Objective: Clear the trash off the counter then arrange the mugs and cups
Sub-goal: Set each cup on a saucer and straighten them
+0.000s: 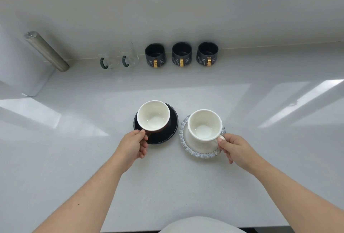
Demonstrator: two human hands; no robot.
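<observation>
A brown cup with a white inside stands on a black saucer, and my left hand grips its handle. To its right a white cup sits on a clear ruffled glass saucer; my right hand pinches that cup's handle. Along the back wall stand three dark mugs with gold handles, and left of them two clear glass cups with green handles.
A brushed metal cylinder leans at the back left beside a white upright panel. The white counter stretches wide on both sides, and its front edge runs just below my arms.
</observation>
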